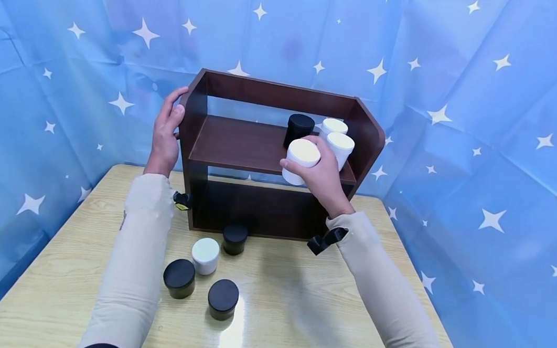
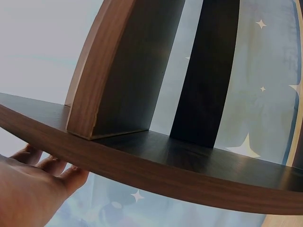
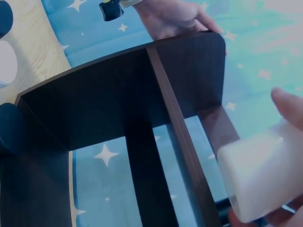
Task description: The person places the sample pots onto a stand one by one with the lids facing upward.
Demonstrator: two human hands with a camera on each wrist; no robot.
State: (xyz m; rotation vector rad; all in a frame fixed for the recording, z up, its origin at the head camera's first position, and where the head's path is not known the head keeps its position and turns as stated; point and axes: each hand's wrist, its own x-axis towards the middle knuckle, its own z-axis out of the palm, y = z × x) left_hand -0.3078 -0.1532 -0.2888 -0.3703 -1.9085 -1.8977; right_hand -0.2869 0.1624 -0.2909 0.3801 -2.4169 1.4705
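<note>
In the head view my right hand (image 1: 323,173) grips a white round jar (image 1: 300,162) in front of the shelf's upper board, thumb on one side and fingers on the other. The same white jar (image 3: 260,172) fills the right of the right wrist view. My left hand (image 1: 166,136) rests against the outer left side of the dark brown wooden shelf (image 1: 242,140). In the left wrist view its fingers (image 2: 52,165) touch that side panel from outside. On the upper board stand a black jar (image 1: 300,129) and two white jars, one behind (image 1: 334,127), one in front (image 1: 340,145).
On the wooden table (image 1: 261,320), before the shelf, stand a white jar (image 1: 205,257) and three black jars: right (image 1: 234,239), left (image 1: 179,278), near (image 1: 223,299). A blue star-patterned curtain (image 1: 454,73) hangs behind and at both sides.
</note>
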